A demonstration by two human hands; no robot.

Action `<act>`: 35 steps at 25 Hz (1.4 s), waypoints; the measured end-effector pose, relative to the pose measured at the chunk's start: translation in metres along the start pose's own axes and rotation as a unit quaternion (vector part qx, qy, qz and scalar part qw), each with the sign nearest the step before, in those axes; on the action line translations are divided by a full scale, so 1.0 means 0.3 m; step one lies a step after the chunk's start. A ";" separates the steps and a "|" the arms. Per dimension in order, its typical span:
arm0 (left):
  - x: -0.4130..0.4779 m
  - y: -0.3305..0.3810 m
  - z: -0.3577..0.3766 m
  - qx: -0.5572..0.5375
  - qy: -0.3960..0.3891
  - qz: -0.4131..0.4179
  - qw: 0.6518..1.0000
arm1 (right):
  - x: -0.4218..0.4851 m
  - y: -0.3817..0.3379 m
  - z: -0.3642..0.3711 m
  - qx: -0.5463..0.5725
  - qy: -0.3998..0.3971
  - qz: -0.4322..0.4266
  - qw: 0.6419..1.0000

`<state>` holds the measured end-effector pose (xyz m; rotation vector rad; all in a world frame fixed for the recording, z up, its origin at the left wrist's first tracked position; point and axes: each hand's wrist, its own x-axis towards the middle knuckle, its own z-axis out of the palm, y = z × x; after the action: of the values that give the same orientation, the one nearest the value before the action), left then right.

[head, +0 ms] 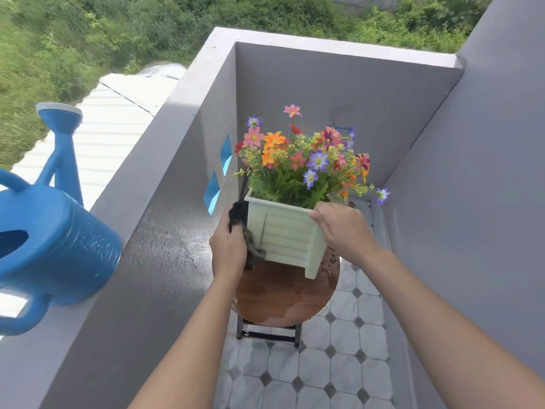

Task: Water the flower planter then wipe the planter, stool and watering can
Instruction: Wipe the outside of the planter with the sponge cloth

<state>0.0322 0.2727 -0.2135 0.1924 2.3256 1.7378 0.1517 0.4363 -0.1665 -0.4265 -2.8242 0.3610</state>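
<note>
A pale green slatted planter [284, 234] full of colourful flowers [306, 154] sits tilted on a round brown stool [280, 293] whose top looks wet. My right hand [343, 228] grips the planter's near right rim. My left hand [228, 249] presses a dark cloth [240, 215] against the planter's left side. A blue watering can [50, 240] stands on top of the balcony wall at far left, spout pointing away.
Grey balcony walls [339, 93] enclose a narrow corner with a tiled floor [324, 373]. The left wall's inner face is wet. The wide ledge [182, 93] drops off to a white roof and greenery beyond. The stool's dark legs [268, 335] show below the seat.
</note>
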 end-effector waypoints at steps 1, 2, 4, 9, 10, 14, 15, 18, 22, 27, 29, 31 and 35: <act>0.043 0.006 -0.018 -0.072 -0.042 -0.051 0.995 | -0.008 0.000 0.001 0.003 0.000 -0.014 1.000; 0.085 0.019 -0.032 -0.146 -0.064 -0.107 0.981 | -0.016 -0.001 0.002 0.001 0.000 -0.027 1.000; 0.133 0.053 -0.042 -0.245 -0.098 -0.215 0.940 | -0.027 -0.010 0.008 -0.007 0.008 -0.043 0.999; 0.140 0.127 -0.049 -0.115 -0.165 -0.208 0.957 | -0.020 -0.016 0.018 -0.022 0.059 -0.018 0.998; 0.140 0.136 -0.053 -0.086 -0.157 -0.208 0.962 | -0.017 -0.017 0.020 -0.021 0.059 -0.012 0.998; 0.141 0.164 -0.078 0.016 -0.134 -0.164 0.977 | -0.025 -0.036 0.025 -0.085 0.085 -0.025 0.993; 0.138 0.168 -0.081 0.041 -0.129 -0.154 0.979 | -0.033 -0.045 0.032 -0.132 0.099 -0.028 0.986; 0.108 0.176 -0.082 0.072 -0.111 -0.148 0.980 | -0.053 -0.101 0.071 -0.168 0.129 -0.020 0.977; 0.039 0.219 -0.061 0.120 -0.078 -0.127 0.982 | -0.035 -0.169 0.089 -0.143 0.165 0.004 0.976; -0.078 0.261 -0.055 0.200 -0.045 -0.045 0.978 | -0.048 -0.120 0.096 -0.048 0.191 0.029 0.980; -0.158 0.260 -0.035 0.211 -0.023 0.039 0.976 | -0.069 -0.095 0.096 0.016 0.194 0.043 0.980; -0.238 0.223 -0.009 0.189 -0.019 0.129 0.973 | -0.090 -0.074 0.097 0.071 0.191 0.054 0.977; -0.173 0.118 -0.019 0.116 -0.051 0.203 0.971 | -0.137 -0.045 0.109 0.153 0.178 0.055 0.970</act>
<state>0.0795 0.2650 -0.1726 0.8311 2.5382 1.5578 0.1765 0.4040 -0.2023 -0.5218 -2.3527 0.6603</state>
